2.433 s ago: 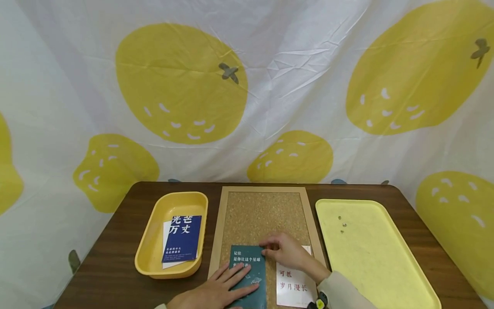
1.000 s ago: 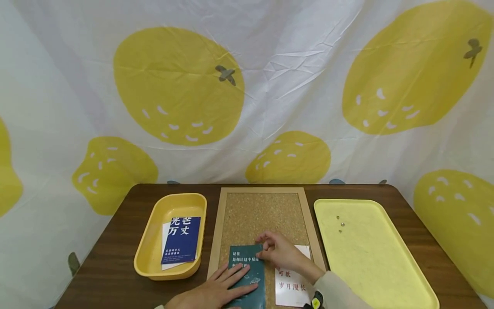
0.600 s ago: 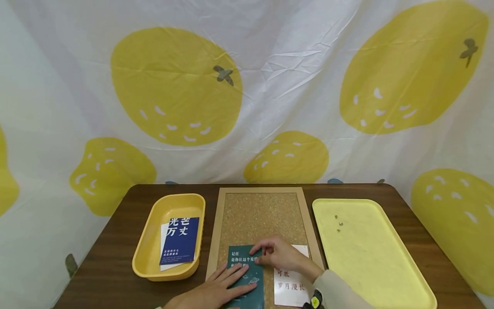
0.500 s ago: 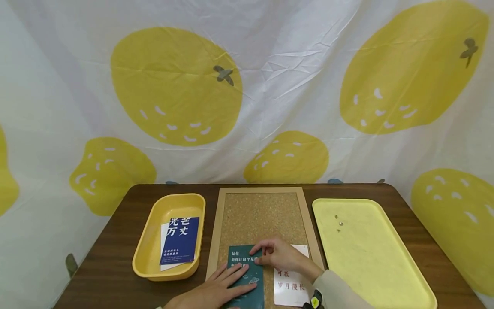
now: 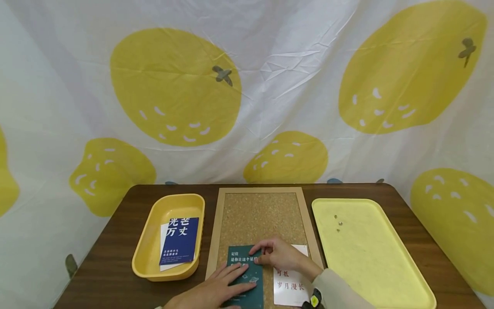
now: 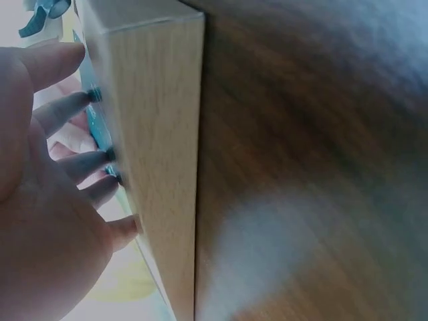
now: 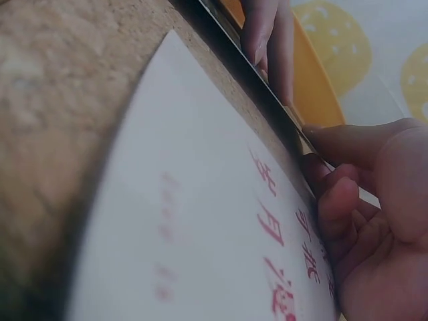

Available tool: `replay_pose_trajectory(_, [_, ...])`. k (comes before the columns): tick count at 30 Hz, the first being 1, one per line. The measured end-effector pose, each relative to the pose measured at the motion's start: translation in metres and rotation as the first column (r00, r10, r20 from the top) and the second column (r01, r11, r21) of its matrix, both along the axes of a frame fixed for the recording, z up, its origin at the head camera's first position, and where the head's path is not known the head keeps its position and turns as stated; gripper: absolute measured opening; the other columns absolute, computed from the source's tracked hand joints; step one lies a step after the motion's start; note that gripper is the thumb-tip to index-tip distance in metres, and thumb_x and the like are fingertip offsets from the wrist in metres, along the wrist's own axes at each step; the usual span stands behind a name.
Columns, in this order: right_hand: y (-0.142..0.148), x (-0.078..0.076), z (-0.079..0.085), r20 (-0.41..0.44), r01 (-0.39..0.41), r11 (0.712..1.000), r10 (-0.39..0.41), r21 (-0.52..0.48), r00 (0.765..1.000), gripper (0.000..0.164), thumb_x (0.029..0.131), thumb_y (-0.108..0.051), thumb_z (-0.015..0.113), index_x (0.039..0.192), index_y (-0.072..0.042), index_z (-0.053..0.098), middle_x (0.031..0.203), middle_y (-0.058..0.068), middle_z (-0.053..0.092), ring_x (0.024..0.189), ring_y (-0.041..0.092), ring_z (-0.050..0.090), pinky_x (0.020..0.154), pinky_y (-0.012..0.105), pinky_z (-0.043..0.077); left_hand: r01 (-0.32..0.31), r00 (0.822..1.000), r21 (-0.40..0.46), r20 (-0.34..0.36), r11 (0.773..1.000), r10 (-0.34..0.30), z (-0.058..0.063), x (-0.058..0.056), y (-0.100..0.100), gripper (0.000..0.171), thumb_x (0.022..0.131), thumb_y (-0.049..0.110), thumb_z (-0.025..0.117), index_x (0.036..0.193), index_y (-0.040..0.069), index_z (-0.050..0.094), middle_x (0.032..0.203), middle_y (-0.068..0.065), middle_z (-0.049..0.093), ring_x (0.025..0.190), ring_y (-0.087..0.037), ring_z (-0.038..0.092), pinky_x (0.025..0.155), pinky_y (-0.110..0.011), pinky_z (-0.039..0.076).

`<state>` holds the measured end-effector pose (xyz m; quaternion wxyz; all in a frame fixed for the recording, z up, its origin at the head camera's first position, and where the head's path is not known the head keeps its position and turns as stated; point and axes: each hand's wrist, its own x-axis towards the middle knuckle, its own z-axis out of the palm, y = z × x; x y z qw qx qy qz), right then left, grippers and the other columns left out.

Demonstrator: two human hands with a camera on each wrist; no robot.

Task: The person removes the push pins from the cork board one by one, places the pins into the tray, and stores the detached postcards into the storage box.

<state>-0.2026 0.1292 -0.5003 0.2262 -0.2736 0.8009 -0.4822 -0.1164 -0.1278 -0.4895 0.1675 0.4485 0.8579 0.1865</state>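
A dark green card [image 5: 246, 253] with white print lies on the lower part of the framed corkboard [image 5: 266, 214]. My left hand [image 5: 214, 285] rests on it, fingers spread and straight. In the left wrist view, my left hand's fingers reach over the board's wooden frame [image 6: 157, 134]. My right hand [image 5: 279, 256] is at the card's upper right corner, bent thumb and index finger touching it. Whether they pinch the edge or a small pin is hidden. Partly under my right wrist lies a white card [image 5: 291, 285] with red writing.
A yellow basin [image 5: 143, 253] on the left holds a blue card [image 5: 179, 246] over a white one. On the right, a pale yellow tray [image 5: 378, 257] bears a few tiny pin-like bits [image 5: 340, 223]. A lemon-print cloth [image 5: 262, 98] hangs behind the dark wooden table [image 5: 100, 266].
My right hand's fingertips have shifted left and slightly down, from the green card's upper right corner onto its face. My left hand stays in place. The view has drifted slightly.
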Motion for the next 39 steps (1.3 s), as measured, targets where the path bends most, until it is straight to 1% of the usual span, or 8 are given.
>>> replay_pose_trajectory(8, [0.0,-0.001,-0.001,-0.005,-0.004,1.0,0.004,-0.015,1.0,0.019,0.091,-0.016,0.072,0.109,-0.016,0.075,0.071,-0.002,0.058,0.048,0.005,0.041,0.045,0.017,0.033,0.005,0.999,0.017,-0.032,1.0,-0.004,0.008,-0.002,0.001,0.054,0.104,0.045,0.044,0.155,0.029,0.034,0.162,-0.009,0.028,0.147,-0.03,0.029,0.111,-0.056,0.036])
replay_pose_trajectory(11, [0.0,0.0,-0.001,-0.005,-0.006,1.0,0.006,-0.017,1.0,0.019,0.091,-0.017,0.072,0.109,-0.016,0.075,0.072,-0.002,0.058,0.047,0.005,0.04,0.044,0.017,0.033,0.018,0.999,0.03,-0.045,0.999,-0.017,0.009,-0.002,0.002,0.054,0.105,0.045,0.044,0.155,0.028,0.034,0.161,-0.01,0.029,0.146,-0.029,0.031,0.11,-0.054,0.038])
replay_pose_trajectory(14, [0.0,0.0,-0.001,-0.006,-0.006,1.0,0.006,-0.018,1.0,0.019,0.091,-0.017,0.072,0.109,-0.016,0.075,0.072,-0.002,0.058,0.047,0.004,0.04,0.044,0.017,0.033,0.019,0.999,0.049,-0.03,0.999,-0.018,0.01,-0.003,0.002,0.054,0.105,0.043,0.044,0.155,0.027,0.033,0.161,-0.01,0.03,0.145,-0.029,0.032,0.111,-0.053,0.039])
replay_pose_trajectory(20, [0.0,0.0,0.001,-0.007,-0.011,1.0,0.011,-0.021,1.0,0.019,0.091,-0.017,0.071,0.11,-0.015,0.074,0.072,-0.002,0.058,0.048,0.004,0.041,0.044,0.017,0.033,-0.026,0.999,0.083,0.034,0.996,0.023,0.016,-0.004,0.0,0.053,0.105,0.042,0.046,0.155,0.028,0.035,0.159,-0.007,0.034,0.143,-0.027,0.036,0.109,-0.049,0.042])
replay_pose_trajectory(24, [0.001,0.001,0.001,0.008,-0.013,1.0,0.014,-0.028,1.0,0.019,0.092,-0.016,0.071,0.11,-0.015,0.074,0.072,-0.002,0.058,0.048,0.005,0.041,0.043,0.017,0.033,-0.05,0.998,0.095,0.041,0.994,0.047,0.02,-0.004,-0.002,0.053,0.104,0.043,0.047,0.154,0.027,0.037,0.157,-0.006,0.038,0.141,-0.026,0.039,0.107,-0.047,0.044])
replay_pose_trajectory(28, [0.001,0.0,0.0,0.008,-0.017,0.999,0.017,-0.031,1.0,0.019,0.092,-0.015,0.07,0.11,-0.014,0.074,0.071,-0.003,0.057,0.047,0.004,0.04,0.042,0.017,0.033,-0.067,0.998,0.104,0.02,0.992,0.065,0.024,-0.006,-0.002,0.051,0.104,0.041,0.048,0.153,0.027,0.039,0.155,-0.005,0.042,0.139,-0.025,0.043,0.106,-0.047,0.045])
replay_pose_trajectory(33, [0.0,-0.001,-0.001,-0.023,-0.028,0.999,0.027,-0.025,0.999,0.018,0.092,-0.015,0.07,0.109,-0.014,0.074,0.069,-0.004,0.057,0.045,0.003,0.041,0.042,0.016,0.033,-0.115,0.993,0.111,-0.001,0.987,0.116,0.031,-0.008,-0.005,0.05,0.104,0.041,0.049,0.151,0.027,0.042,0.154,-0.005,0.043,0.138,-0.025,0.044,0.106,-0.049,0.045])
replay_pose_trajectory(39, [0.0,-0.001,-0.001,-0.03,-0.023,0.999,0.022,-0.029,0.999,0.017,0.091,-0.014,0.071,0.108,-0.013,0.074,0.069,-0.005,0.056,0.049,0.003,0.041,0.045,0.016,0.034,-0.185,0.979,0.131,-0.063,0.974,0.194,0.041,-0.009,-0.013,0.048,0.103,0.035,0.053,0.149,0.027,0.045,0.153,-0.007,0.044,0.136,-0.027,0.045,0.106,-0.054,0.043])
